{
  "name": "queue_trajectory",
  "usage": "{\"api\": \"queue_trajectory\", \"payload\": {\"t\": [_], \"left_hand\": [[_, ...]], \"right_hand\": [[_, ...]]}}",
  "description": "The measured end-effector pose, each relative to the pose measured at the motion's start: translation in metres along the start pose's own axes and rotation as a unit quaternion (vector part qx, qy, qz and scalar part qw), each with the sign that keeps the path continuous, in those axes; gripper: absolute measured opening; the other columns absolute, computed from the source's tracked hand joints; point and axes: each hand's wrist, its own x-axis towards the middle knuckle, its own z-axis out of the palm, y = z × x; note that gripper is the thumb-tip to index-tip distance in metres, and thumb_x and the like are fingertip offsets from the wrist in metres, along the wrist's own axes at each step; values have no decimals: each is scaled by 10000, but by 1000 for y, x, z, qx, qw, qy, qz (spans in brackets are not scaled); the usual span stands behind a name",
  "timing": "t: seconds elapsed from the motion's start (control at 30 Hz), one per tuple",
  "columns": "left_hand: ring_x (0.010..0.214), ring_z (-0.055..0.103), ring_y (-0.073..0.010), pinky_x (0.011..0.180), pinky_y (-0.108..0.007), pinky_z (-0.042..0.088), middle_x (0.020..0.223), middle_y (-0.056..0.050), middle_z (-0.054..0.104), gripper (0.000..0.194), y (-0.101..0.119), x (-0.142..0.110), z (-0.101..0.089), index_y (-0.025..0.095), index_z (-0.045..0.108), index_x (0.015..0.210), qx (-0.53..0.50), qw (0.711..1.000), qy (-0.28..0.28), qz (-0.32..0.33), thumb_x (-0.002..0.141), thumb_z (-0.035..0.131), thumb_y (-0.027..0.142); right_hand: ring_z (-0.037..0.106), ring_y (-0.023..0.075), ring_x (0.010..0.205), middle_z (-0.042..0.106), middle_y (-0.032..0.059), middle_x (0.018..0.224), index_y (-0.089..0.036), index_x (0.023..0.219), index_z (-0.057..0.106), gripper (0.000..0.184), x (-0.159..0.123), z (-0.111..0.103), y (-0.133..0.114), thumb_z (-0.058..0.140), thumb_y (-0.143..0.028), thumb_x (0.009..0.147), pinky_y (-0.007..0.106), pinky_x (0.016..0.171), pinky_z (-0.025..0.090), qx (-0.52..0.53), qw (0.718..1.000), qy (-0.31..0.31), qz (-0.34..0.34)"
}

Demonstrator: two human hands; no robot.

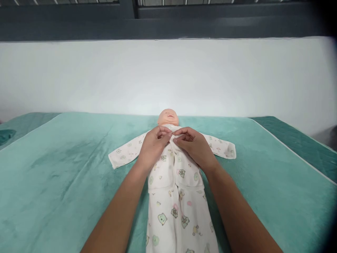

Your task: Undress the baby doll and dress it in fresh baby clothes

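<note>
A baby doll point(168, 116) lies on its back, its head toward the wall. It wears a white baby jacket point(164, 172) printed with small animals, the sleeves spread to both sides. Below the jacket's hem are matching white pants point(181, 221). My left hand point(157, 142) pinches the jacket's front edge near the neck. Beside it, my right hand point(191, 143) pinches the opposite front edge, and the fingertips of both hands nearly meet at the upper chest. Whatever fastener may lie under my fingers is hidden. Lower down, the jacket's front edges part slightly.
A teal plush blanket point(68, 182) with a few creases lies under the doll. Darker green bedding point(300, 147) shows at the right beyond a pale seam. A white wall point(168, 73) rises behind, with a dark window frame point(168, 26) above it.
</note>
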Motion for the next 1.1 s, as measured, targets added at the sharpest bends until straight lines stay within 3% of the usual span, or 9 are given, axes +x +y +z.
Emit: {"api": "queue_trajectory", "payload": {"t": [0.17,0.27,0.47,0.6,0.9,0.97,1.1], "left_hand": [[768,562,-123,703,-237,426,868,-5,607,149,-7,0,-2,216,629,960,54,997,12,49,826,602,274],[812,574,-136,751,-255,427,937,-17,632,146,-11,0,-2,216,637,959,97,992,32,73,835,591,280],[773,544,-151,724,-274,420,891,-26,610,246,-7,-3,0,206,647,818,159,982,49,92,861,566,434],[779,535,-147,721,-282,419,947,-29,582,193,-7,-1,2,211,665,813,210,972,39,96,847,591,386],[651,463,-121,468,-243,337,981,-30,513,194,-7,1,-3,208,621,780,108,994,-24,15,835,579,390],[690,482,-130,506,-246,368,981,-32,517,174,-7,1,-2,205,615,774,115,993,-21,25,840,572,360],[852,528,-154,729,-266,428,993,-37,556,85,-11,3,1,209,620,879,150,985,41,75,808,614,256]], "right_hand": [[413,101,522,493,-66,592,-255,979,617,235,0,1,-2,644,-372,778,237,500,329,-21,999,12,28],[432,110,536,490,-64,585,-246,941,611,189,1,4,-3,623,-352,784,248,524,343,-61,997,43,9],[536,143,693,609,-1,807,-231,912,613,180,2,9,-2,608,-361,788,280,654,418,-131,986,95,-46],[540,138,692,628,7,865,-232,915,619,194,2,8,-2,615,-375,784,274,632,411,-141,986,84,-28],[513,121,603,632,-18,741,-232,861,667,152,2,3,-3,630,-336,757,267,576,375,-106,993,60,0],[510,122,593,624,-20,712,-230,859,673,152,2,3,-3,630,-328,751,267,568,370,-94,994,56,2],[510,121,585,611,-29,678,-235,850,676,136,3,3,-1,625,-314,752,265,564,367,-94,994,58,2]]}}
